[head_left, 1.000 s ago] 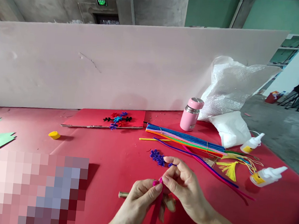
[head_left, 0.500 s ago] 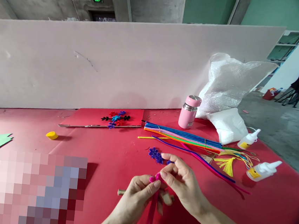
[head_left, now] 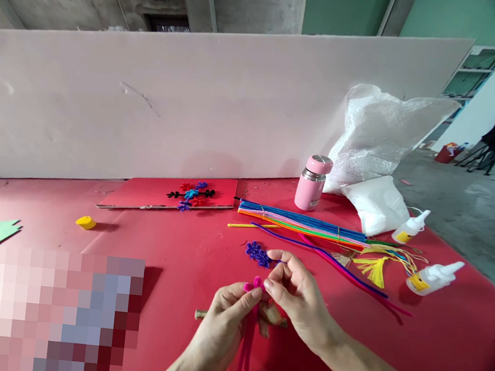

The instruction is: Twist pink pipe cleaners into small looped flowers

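Observation:
A bright pink pipe cleaner (head_left: 248, 337), bent into small loops at its top, hangs with two straight ends downward between my hands. My left hand (head_left: 228, 318) pinches it just under the loops, thumb against fingers. From the right, my right hand (head_left: 300, 301) grips the loops with thumb and index finger. Just beyond the right fingertips lie purple pipe-cleaner flowers (head_left: 258, 254) on the red tabletop (head_left: 167, 294). Behind the hands, a short wooden stick (head_left: 200, 315) is partly covered.
A bundle of coloured pipe cleaners (head_left: 300, 223) lies farther back, near a pink flask (head_left: 311, 183). Glue bottles (head_left: 433, 278) and a yellow tassel (head_left: 373, 269) are at right. Finished flowers rest on a red board (head_left: 150, 192); a yellow cap (head_left: 86, 222) sits left.
Both hands have stayed close together, the left shifting slightly left. The pink loops have tilted and now show a rounded loop standing higher between the fingertips.

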The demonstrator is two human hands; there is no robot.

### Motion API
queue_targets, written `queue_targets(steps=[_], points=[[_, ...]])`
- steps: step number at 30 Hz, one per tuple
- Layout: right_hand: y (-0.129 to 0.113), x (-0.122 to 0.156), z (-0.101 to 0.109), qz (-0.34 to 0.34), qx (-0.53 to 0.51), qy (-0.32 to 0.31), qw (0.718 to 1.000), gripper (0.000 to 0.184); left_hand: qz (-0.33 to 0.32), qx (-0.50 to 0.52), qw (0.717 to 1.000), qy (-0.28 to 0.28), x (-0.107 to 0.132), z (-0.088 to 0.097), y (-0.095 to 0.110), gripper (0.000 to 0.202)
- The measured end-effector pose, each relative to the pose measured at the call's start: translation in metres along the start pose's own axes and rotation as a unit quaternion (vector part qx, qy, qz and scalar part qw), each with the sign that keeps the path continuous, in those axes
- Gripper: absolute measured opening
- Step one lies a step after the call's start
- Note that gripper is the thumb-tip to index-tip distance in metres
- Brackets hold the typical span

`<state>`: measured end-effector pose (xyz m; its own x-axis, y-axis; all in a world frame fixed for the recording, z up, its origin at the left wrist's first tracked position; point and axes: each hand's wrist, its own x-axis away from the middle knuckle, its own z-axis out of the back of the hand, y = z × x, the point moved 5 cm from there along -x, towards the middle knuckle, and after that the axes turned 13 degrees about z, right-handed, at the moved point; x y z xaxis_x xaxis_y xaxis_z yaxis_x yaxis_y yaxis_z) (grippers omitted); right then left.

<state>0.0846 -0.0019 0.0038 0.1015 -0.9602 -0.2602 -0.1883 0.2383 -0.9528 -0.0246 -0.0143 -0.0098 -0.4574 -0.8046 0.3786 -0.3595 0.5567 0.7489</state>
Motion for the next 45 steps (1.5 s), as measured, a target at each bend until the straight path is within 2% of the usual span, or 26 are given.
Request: queue_targets(steps=[3,6,10,13,15,18,21,23,27,29,33,35,38,43,45], points=[[0.0,-0.001,0.008,0.018,0.052,0.033,0.998,0.031,0.016,0.061,0.998,0.025,-0.001,0.006,0.003,0.015],[-0.002,0.001,0.013,0.032,0.093,0.049,0.994,0.024,-0.006,0.12,0.991,0.066,-0.001,0.015,0.01,0.015],[-0.006,0.006,-0.001,0.043,0.116,-0.028,0.992,0.015,-0.045,0.153,0.983,0.093,-0.001,0.02,0.014,0.012],[-0.008,0.009,-0.015,0.052,0.108,-0.083,0.989,0.015,-0.015,0.135,0.988,0.07,-0.002,0.014,0.008,0.016],[-0.006,0.01,-0.019,0.044,0.102,-0.085,0.99,0.014,-0.008,0.128,0.99,0.06,-0.002,0.011,0.005,0.016],[-0.006,0.008,-0.018,0.035,0.088,-0.078,0.992,0.011,-0.035,0.117,0.991,0.052,-0.002,0.011,0.008,0.019],[-0.008,0.009,-0.013,0.034,0.1,-0.09,0.99,0.011,-0.065,0.082,0.992,0.07,0.0,0.018,0.015,0.024],[-0.01,0.011,-0.013,0.038,0.11,-0.12,0.986,0.012,-0.066,0.036,0.993,0.094,0.002,0.022,0.018,0.022],[-0.013,0.014,-0.014,0.052,0.118,-0.179,0.975,0.016,0.0,-0.036,0.993,0.113,0.005,0.024,0.017,0.021],[-0.012,0.013,-0.012,0.053,0.124,-0.189,0.973,0.017,0.019,-0.052,0.993,0.107,0.005,0.024,0.016,0.024],[-0.009,0.008,-0.006,0.073,0.155,-0.18,0.969,0.019,-0.01,-0.101,0.989,0.112,0.003,0.024,0.018,0.027],[-0.01,0.006,-0.005,0.122,0.205,-0.181,0.954,0.024,-0.016,-0.111,0.986,0.122,0.002,0.025,0.018,0.028],[-0.014,0.006,-0.007,0.225,0.316,-0.202,0.899,0.029,0.003,-0.099,0.988,0.119,0.001,0.023,0.012,0.028],[-0.015,0.007,-0.011,0.301,0.456,-0.221,0.808,0.011,0.021,-0.119,0.987,0.11,0.0,0.019,0.008,0.032],[-0.016,0.008,-0.013,0.327,0.485,-0.231,0.778,0.01,0.023,-0.13,0.985,0.115,0.0,0.019,0.007,0.032]])
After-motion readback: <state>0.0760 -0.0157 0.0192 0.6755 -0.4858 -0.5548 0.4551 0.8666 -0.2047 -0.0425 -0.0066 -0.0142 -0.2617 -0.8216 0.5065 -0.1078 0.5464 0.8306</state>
